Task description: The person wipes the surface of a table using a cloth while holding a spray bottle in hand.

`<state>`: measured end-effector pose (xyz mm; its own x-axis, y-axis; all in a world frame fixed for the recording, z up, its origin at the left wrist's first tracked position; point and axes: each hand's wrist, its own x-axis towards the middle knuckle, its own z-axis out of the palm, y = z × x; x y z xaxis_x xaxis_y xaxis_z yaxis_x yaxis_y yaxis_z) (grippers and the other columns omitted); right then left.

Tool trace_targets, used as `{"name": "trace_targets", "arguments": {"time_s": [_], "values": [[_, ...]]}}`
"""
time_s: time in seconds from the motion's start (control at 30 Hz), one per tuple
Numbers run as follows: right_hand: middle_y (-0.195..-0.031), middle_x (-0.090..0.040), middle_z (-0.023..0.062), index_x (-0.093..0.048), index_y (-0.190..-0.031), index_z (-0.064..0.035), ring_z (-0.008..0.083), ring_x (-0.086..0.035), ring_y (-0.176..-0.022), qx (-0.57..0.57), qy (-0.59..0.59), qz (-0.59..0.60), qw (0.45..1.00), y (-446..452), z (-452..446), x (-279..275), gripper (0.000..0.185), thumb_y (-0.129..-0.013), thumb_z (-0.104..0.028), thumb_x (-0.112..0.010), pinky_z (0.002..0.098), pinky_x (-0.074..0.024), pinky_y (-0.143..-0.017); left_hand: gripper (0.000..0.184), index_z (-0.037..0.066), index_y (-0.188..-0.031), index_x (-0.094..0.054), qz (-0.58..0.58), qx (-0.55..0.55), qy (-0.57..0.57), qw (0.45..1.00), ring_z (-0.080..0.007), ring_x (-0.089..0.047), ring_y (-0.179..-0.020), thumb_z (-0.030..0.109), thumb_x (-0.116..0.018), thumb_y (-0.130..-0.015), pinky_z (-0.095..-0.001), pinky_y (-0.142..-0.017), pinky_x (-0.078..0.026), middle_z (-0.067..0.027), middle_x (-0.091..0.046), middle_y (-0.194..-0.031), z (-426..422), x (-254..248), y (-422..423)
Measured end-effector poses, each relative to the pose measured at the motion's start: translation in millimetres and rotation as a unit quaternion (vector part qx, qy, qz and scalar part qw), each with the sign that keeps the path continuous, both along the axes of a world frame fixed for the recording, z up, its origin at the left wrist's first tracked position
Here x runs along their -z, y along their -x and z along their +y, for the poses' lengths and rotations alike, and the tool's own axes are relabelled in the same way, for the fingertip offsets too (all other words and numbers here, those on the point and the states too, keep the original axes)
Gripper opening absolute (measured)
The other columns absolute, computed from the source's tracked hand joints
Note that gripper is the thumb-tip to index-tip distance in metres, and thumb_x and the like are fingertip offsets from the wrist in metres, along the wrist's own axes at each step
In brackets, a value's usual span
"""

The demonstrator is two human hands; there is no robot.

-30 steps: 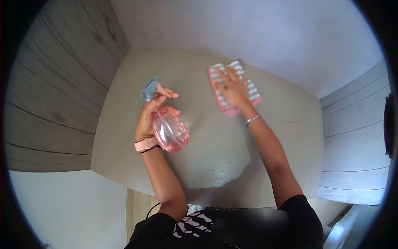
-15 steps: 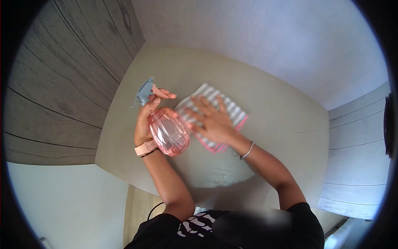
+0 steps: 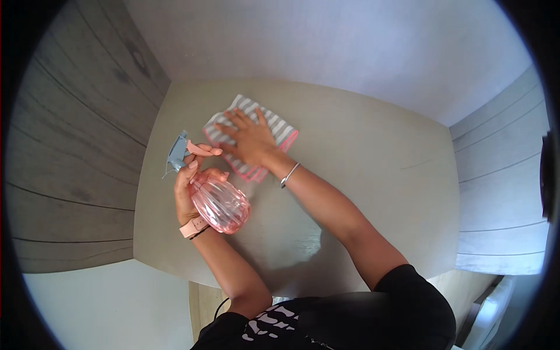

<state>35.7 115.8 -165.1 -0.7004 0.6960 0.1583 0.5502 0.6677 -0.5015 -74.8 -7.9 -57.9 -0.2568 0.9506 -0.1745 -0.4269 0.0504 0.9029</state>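
My left hand point(image 3: 189, 186) is wrapped round the neck of a clear pink spray bottle point(image 3: 224, 210) with a blue-grey head and a pink trigger. The bottle is tilted and held above the left part of the table, its nozzle pointing away from me. Under my right hand point(image 3: 251, 139) lies a grey-and-white striped cloth point(image 3: 278, 123) with a pink edge. That hand presses flat on the cloth with fingers spread, covering its middle.
The beige table point(image 3: 373, 192) has a wet, shiny patch point(image 3: 303, 233) near its front edge. A wood-plank wall point(image 3: 76, 151) rises on the left, a pale wall point(image 3: 338, 46) at the back and a light plank panel point(image 3: 499, 192) on the right.
My right hand and the striped cloth have slid away from me and to the left over the table. The spray bottle stays gripped in my left hand; the view has shifted slightly.
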Motion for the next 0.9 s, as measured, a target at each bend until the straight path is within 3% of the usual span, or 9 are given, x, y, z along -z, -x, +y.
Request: {"name": "trace_targets", "arguments": {"time_s": [0.1,0.3,0.6,0.9], "values": [[-0.159,-0.030,0.0035,-0.040,-0.150,-0.0314,0.0227,-0.023,-0.149,0.080,0.014,-0.019,0.997,-25.0,25.5,19.3,0.060,-0.096,-0.058,-0.045,0.0585,-0.0084,-0.120,0.046,-0.007,-0.117,-0.055,0.014,-0.010,-0.012,1.000,-0.0249,-0.068,-0.062,0.027,-0.057,-0.087,-0.0403,-0.072,-0.060,-0.0215,-0.061,-0.114,-3.2,7.1,2.2],[-0.152,-0.037,0.0052,-0.048,-0.143,-0.0316,0.0235,-0.034,-0.143,0.211,0.028,-0.039,0.976,-102.8,67.3,41.6,0.060,-0.092,-0.063,-0.048,0.0558,-0.0118,-0.120,0.043,-0.007,-0.113,-0.058,-0.006,-0.010,-0.003,1.000,-0.0243,-0.068,-0.062,0.028,-0.057,-0.087,-0.0394,-0.069,-0.061,-0.0200,-0.061,-0.113,-5.4,22.0,8.3],[-0.156,-0.034,0.0045,-0.046,-0.145,-0.0346,0.0228,-0.033,-0.145,0.389,0.052,-0.146,0.908,-260.3,92.1,72.4,0.060,-0.093,-0.064,-0.043,0.0557,-0.0126,-0.119,0.042,-0.006,-0.112,-0.057,-0.007,0.004,0.008,1.000,-0.0250,-0.068,-0.063,0.028,-0.058,-0.087,-0.0396,-0.070,-0.061,-0.0180,-0.061,-0.114,-2.0,35.9,14.8],[-0.158,-0.031,0.0044,-0.043,-0.148,-0.0340,0.0218,-0.028,-0.147,0.477,0.069,-0.201,0.853,-381.9,68.2,67.3,0.063,-0.093,-0.065,-0.041,0.0567,-0.0102,-0.119,0.038,-0.002,-0.111,-0.058,-0.032,-0.023,0.008,0.999,-0.0245,-0.068,-0.063,0.028,-0.059,-0.088,-0.0401,-0.071,-0.059,-0.0160,-0.062,-0.113,9.0,53.5,23.7]]}}
